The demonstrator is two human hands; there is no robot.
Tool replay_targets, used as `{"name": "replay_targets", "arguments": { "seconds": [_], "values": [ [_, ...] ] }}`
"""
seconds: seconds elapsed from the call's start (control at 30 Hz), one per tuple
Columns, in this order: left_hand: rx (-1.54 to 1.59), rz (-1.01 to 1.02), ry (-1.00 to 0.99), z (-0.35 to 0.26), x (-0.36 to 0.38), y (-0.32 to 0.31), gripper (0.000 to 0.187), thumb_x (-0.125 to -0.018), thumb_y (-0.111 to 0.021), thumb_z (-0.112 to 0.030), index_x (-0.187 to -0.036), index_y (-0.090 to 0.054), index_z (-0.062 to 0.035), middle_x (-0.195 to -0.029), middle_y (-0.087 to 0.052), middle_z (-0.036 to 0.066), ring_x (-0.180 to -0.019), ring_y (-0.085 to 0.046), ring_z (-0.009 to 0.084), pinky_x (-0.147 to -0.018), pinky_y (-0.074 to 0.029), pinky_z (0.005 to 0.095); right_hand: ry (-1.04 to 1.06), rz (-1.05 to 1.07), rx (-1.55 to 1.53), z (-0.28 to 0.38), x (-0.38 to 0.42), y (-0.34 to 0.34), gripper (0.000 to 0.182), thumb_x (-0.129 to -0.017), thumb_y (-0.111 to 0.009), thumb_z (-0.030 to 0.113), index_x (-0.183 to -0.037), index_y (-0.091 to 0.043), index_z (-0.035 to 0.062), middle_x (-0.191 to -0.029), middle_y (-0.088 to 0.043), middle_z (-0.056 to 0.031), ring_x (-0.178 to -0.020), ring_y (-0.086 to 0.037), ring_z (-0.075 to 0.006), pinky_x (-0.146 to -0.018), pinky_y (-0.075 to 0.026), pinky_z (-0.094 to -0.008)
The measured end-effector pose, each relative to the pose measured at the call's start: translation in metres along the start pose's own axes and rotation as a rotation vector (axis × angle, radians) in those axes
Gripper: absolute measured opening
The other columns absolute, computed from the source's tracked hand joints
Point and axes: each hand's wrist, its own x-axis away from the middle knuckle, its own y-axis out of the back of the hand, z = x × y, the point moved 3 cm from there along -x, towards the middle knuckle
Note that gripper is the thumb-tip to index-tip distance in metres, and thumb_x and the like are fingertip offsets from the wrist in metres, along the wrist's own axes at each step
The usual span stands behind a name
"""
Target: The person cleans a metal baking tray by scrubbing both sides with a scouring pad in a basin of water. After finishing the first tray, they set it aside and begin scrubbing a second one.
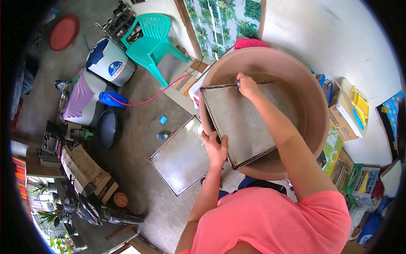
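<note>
A rectangular metal baking tray [241, 122] with dark, stained rims rests tilted across a large brown plastic tub [315, 97]. My left hand [216, 148] grips its near-left edge, thumb on the upper face and fingers around the rim. At the tray's far edge my right hand [247, 86] is closed around something small and dark, mostly hidden by the fingers. Brownish water [292, 95] shows in the tub beyond the tray. On the floor to the left lies a second metal tray [182, 154], shiny and flat, partly behind my left forearm.
A drinking glass [162, 136] and a small blue packet [163, 120] are on the concrete floor. Farther off stand a green plastic chair [148, 48] and a washing machine [112, 63]. A cardboard box [342, 120] and a plastic basket [363, 182] sit right of the tub.
</note>
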Motion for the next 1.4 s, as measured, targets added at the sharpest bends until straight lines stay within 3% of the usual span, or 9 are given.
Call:
{"name": "replay_targets", "arguments": {
  "seconds": [0.13,0.33,0.53,0.63,0.7,0.8,1.07,1.27,1.4],
  "values": [
    [0.026,-0.017,-0.012,-0.006,-0.003,0.003,0.042,-0.075,-0.07,-0.013,-0.112,-0.055,0.001,-0.133,-0.032,0.033,-0.114,-0.045,0.0487,-0.096,-0.04,0.0455,0.028,-0.143,-0.215,0.034,0.013,-0.007,0.031,-0.081,-0.062,0.01,-0.11,-0.054,0.0082,-0.097,-0.065,-0.0164,-0.095,-0.061,-0.0356,-0.079,-0.049,-0.0474],
    [0.048,0.003,-0.001,0.002,-0.002,-0.002,0.047,-0.076,-0.07,-0.012,-0.117,-0.053,0.0018,-0.135,-0.032,0.03,-0.119,-0.043,0.0457,-0.099,-0.038,0.0446,0.41,-0.138,-0.225,0.144,0.04,-0.013,0.023,-0.078,-0.064,0.007,-0.1,-0.058,0.0103,-0.092,-0.063,-0.0174,-0.091,-0.061,-0.0369,-0.076,-0.049,-0.0466],
    [0.046,0.02,0.018,0.004,-0.002,0.0,0.048,-0.076,-0.069,-0.012,-0.117,-0.051,0.0027,-0.137,-0.03,0.031,-0.122,-0.04,0.0448,-0.1,-0.036,0.0446,0.25,-0.199,-0.152,0.011,0.013,-0.014,0.017,-0.08,-0.062,0.008,-0.095,-0.057,0.0104,-0.09,-0.062,-0.0159,-0.093,-0.06,-0.0351,-0.075,-0.05,-0.046],
    [0.024,0.02,0.005,0.005,-0.004,-0.001,0.047,-0.076,-0.068,-0.012,-0.117,-0.05,0.0031,-0.137,-0.03,0.031,-0.123,-0.039,0.0444,-0.101,-0.035,0.0446,0.15,-0.134,-0.117,0.009,0.013,-0.004,0.016,-0.077,-0.058,0.004,-0.092,-0.057,0.0096,-0.095,-0.064,-0.0121,-0.095,-0.059,-0.0343,-0.08,-0.049,-0.0459],
    [0.072,0.036,0.032,0.004,-0.004,0.001,0.047,-0.076,-0.068,-0.013,-0.116,-0.05,0.0035,-0.137,-0.031,0.031,-0.124,-0.038,0.044,-0.102,-0.034,0.0448,0.337,-0.284,-0.221,0.05,0.025,-0.018,0.014,-0.076,-0.056,0.003,-0.09,-0.056,0.0083,-0.095,-0.063,-0.0124,-0.094,-0.058,-0.0341,-0.079,-0.049,-0.0456],
    [0.212,-0.012,0.04,0.011,0.0,0.001,0.045,-0.076,-0.068,-0.012,-0.114,-0.05,0.0041,-0.136,-0.032,0.029,-0.125,-0.038,0.0424,-0.104,-0.032,0.0443,0.388,-0.161,-0.337,0.08,0.032,-0.01,0.012,-0.08,-0.056,0.004,-0.092,-0.056,0.0084,-0.097,-0.061,-0.0113,-0.1,-0.056,-0.0323,-0.08,-0.05,-0.0442],
    [0.179,0.01,0.058,0.0,-0.001,0.002,0.042,-0.076,-0.067,-0.012,-0.112,-0.051,0.0043,-0.133,-0.036,0.026,-0.124,-0.039,0.0388,-0.104,-0.03,0.0434,0.142,-0.28,-0.249,-0.087,-0.016,-0.021,0.01,-0.081,-0.06,0.008,-0.09,-0.056,0.0091,-0.088,-0.062,-0.0145,-0.088,-0.059,-0.0364,-0.072,-0.047,-0.0481],
    [0.264,-0.003,0.071,0.006,-0.001,0.001,0.04,-0.077,-0.065,-0.006,-0.113,-0.051,0.0042,-0.13,-0.038,0.021,-0.117,-0.044,0.0304,-0.099,-0.036,0.0392,0.332,-0.125,-0.484,0.045,0.047,-0.019,0.014,-0.081,-0.06,0.011,-0.094,-0.054,0.0085,-0.088,-0.06,-0.0171,-0.088,-0.058,-0.0373,-0.075,-0.046,-0.0482],
    [0.302,-0.009,0.074,0.003,-0.003,-0.001,0.039,-0.078,-0.064,-0.003,-0.114,-0.05,0.0064,-0.128,-0.04,0.016,-0.113,-0.047,0.0258,-0.096,-0.039,0.0357,0.456,0.022,-0.599,0.071,0.081,-0.014,0.015,-0.084,-0.061,0.015,-0.096,-0.052,0.0103,-0.086,-0.059,-0.0153,-0.086,-0.058,-0.0362,-0.071,-0.047,-0.048]
  ]
}}
